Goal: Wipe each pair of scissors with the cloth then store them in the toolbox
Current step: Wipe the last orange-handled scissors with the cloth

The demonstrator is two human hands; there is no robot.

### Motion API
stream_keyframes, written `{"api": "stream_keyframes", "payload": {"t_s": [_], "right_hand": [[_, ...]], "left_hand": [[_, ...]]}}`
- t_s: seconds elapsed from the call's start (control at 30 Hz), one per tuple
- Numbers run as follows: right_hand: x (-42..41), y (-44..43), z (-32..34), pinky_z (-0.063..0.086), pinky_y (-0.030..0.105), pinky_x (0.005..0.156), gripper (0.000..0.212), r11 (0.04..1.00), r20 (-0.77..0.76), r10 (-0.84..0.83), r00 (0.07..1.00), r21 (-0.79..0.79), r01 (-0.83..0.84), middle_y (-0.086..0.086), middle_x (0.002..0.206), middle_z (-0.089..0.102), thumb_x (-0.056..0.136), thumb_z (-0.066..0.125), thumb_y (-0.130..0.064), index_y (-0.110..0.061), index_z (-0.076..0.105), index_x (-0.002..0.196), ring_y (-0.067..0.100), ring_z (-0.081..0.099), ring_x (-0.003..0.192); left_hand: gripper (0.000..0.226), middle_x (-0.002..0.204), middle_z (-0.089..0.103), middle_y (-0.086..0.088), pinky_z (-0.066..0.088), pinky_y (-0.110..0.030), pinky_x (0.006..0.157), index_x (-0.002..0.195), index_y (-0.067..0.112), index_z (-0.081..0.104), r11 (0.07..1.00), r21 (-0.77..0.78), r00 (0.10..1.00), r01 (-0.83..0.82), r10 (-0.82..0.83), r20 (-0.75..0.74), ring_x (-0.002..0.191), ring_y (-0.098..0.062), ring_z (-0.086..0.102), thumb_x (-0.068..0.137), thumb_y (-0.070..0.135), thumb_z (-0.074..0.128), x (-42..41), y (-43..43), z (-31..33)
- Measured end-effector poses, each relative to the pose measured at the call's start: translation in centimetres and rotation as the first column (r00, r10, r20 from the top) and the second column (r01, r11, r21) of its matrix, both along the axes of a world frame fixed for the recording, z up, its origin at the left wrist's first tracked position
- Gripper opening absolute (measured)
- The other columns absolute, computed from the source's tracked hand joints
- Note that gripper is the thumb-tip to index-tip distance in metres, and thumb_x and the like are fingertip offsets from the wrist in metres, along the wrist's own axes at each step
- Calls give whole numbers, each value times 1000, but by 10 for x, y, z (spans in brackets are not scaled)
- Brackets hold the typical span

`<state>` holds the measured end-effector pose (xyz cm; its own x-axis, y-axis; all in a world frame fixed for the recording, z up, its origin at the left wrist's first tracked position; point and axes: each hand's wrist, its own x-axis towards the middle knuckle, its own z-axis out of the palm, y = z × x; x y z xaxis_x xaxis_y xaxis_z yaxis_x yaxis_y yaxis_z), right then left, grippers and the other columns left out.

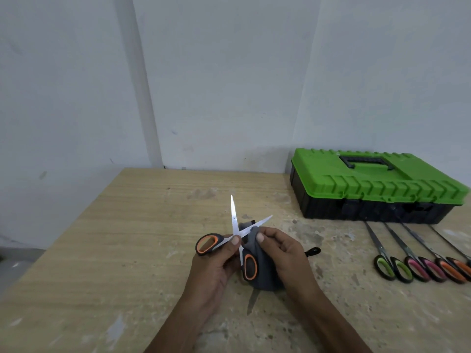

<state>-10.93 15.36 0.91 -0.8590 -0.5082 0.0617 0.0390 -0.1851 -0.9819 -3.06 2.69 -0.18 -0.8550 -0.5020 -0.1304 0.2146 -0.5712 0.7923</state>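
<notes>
Wooden table [127, 225]: left grip [216, 261] holds splayed scissors [233, 215], tips pointing away; right grip [283, 253] pinches cloth [266, 277] on blade.

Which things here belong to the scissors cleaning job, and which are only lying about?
Job:
orange-handled scissors
grey cloth
green toolbox
row of scissors waiting

Lying about:
small black loop by the right hand, perhaps part of the cloth

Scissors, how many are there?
5. One open pair is gripped by the left hand, the right hand pinching the cloth on a blade. Four lie before the toolbox: green-handled, pink-handled, orange-handled, and one cut off at the right edge. More may be hidden.
</notes>
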Motion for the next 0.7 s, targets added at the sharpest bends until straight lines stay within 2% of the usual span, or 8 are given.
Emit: {"api": "stream_keyframes", "payload": {"t_s": [0.1, 0.2, 0.33, 0.43, 0.57, 0.67, 0.7], "right_hand": [[-4, -1, -1, 58, 28, 71, 17, 999, 31, 40, 999, -12, -40, 18, 96, 76, 96, 59, -5, 6, 66, 106, 25, 72, 82], [-3, -2, -1, 58, 30, 68, 18, 999, 65, -31, 997, -31, 33, 18, 91, 76, 91, 66, -8, 6, 69, 101, 27, 72, 78], [-4, -4, -4, 60, 37, 77, 16, 989, 86, -135, 987, -49, 140, 16, 96, 76, 91, 69, -12, 0, 73, 99, 31, 73, 89], [0, -5, -1, 60, 33, 70, 18, 994, 95, -81, 992, -67, 87, 19, 95, 75, 90, 69, -10, 4, 69, 102, 33, 73, 85], [1, -5, 6, 59, 33, 67, 21, 994, 135, -24, 990, -106, 38, 23, 95, 75, 90, 68, -5, 11, 64, 102, 35, 74, 83], [-5, -6, 2, 60, 43, 75, 24, 985, 192, -108, 976, -112, 131, 29, 96, 72, 89, 71, -8, 13, 63, 98, 40, 71, 86], [-7, -6, 1, 59, 43, 76, 22, 977, 195, -167, 966, -100, 189, 28, 96, 72, 88, 72, -10, 10, 65, 96, 39, 70, 86]], "left_hand": [[27, 110, 73, -30, 62, -37, 78, 105, -8, 73, 999, -36, 1000, 0, 0, 13, 95, -33, 73, 83, 8, 72, -1, 1, -1], [24, 108, 74, -29, 62, -42, 83, 103, -8, 73, 996, -81, 999, -26, 28, 20, 99, -40, 73, 85, 7, 72, 0, 4, -1], [21, 108, 73, -30, 58, -52, 92, 104, -8, 73, 990, -131, 998, -45, 49, 33, 104, -45, 71, 88, 5, 72, 0, 7, -1], [25, 106, 74, -29, 58, -53, 93, 103, -9, 73, 986, -161, 999, -36, 42, 35, 103, -43, 72, 85, 9, 75, 1, 7, 0], [27, 105, 74, -29, 58, -52, 92, 102, -10, 71, 982, -187, 999, -23, 29, 28, 102, -43, 73, 84, 10, 76, 2, 8, -2], [26, 105, 73, -30, 58, -51, 91, 100, -11, 71, 984, -174, 999, -31, 36, 25, 100, -44, 72, 84, 9, 76, 1, 10, -1], [24, 104, 73, -31, 58, -52, 90, 97, -10, 71, 985, -169, 999, -33, 38, 24, 99, -44, 72, 84, 9, 76, 1, 10, -1]]}}
